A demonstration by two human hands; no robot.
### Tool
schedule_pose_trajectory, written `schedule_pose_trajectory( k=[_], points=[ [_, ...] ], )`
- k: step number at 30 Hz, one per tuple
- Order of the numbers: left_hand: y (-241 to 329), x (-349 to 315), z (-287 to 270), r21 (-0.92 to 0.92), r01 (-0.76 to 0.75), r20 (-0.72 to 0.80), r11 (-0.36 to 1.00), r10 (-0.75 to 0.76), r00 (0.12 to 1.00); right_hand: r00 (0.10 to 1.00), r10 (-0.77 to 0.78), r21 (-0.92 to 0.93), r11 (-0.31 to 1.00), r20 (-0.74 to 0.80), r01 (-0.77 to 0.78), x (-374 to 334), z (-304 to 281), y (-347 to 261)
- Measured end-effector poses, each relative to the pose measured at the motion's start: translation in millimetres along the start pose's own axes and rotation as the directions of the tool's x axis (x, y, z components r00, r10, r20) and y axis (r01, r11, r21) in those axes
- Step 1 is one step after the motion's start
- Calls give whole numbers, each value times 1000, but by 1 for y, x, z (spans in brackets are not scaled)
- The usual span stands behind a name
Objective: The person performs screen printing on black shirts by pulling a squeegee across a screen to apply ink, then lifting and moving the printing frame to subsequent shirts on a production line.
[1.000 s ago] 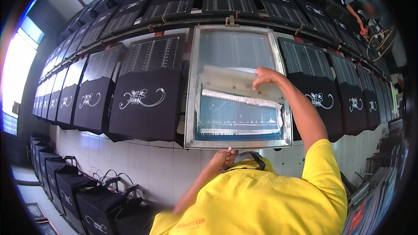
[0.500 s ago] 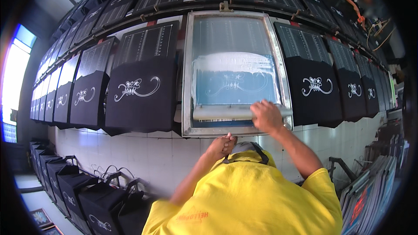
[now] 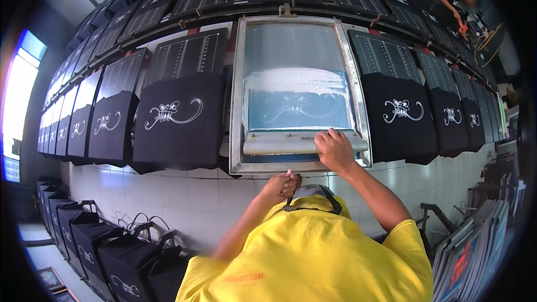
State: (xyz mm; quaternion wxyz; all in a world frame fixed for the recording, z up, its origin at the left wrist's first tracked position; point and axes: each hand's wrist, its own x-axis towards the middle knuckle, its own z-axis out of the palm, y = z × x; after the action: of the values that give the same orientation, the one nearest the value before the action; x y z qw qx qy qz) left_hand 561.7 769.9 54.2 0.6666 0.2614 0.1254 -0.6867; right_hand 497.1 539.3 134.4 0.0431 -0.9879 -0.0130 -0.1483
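A metal-framed printing screen (image 3: 364, 100) lies in front of me, its mesh blue-grey with a scroll-and-flower design. White ink (image 3: 296, 80) spreads across its middle in a ragged band. Near the screen's close end, a wide grey squeegee (image 3: 279, 144) spans almost the full width inside the frame. My right hand (image 3: 334, 151) is closed over the squeegee toward its right end. Just below the near frame edge, my left hand (image 3: 281, 187) is curled closed; whatever it may hold is hidden.
Black shirts with white prints (image 3: 173, 117) lie on boards either side, with more rows behind. More printed black pieces (image 3: 120, 257) hang at lower left. Framed screens (image 3: 472, 251) lean at lower right. Another person (image 3: 461, 8) stands at far right, beside a looped yellow hose (image 3: 488, 45).
The squeegee's broad face has tipped further into view, with a white ink line along its far edge. My right hand stays closed on it. The whole view has shifted slightly.
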Motion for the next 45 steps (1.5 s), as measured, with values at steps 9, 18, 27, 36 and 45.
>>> schedule_pose_trajectory(
  k=[9,18,27,36,45],
  points=[
    [-1,-1,3,1,16,-36,1000,-16,999,997,-19,-10,1000,71,19,-11,-7,-5],
    [61,-98,114,628,133,621,-767,597,508,994,33,41,998,108,-37,-9,-10,-2],
    [112,-70,59,631,217,387,-745,544,744,996,77,120,989,46,-82,-30,-36,37],
    [106,-63,60,639,299,412,-709,643,645,992,127,66,990,0,-127,-45,-30,61],
    [88,-58,34,615,280,507,-737,642,576,957,263,91,957,119,-274,-69,-19,49]
  ],
)
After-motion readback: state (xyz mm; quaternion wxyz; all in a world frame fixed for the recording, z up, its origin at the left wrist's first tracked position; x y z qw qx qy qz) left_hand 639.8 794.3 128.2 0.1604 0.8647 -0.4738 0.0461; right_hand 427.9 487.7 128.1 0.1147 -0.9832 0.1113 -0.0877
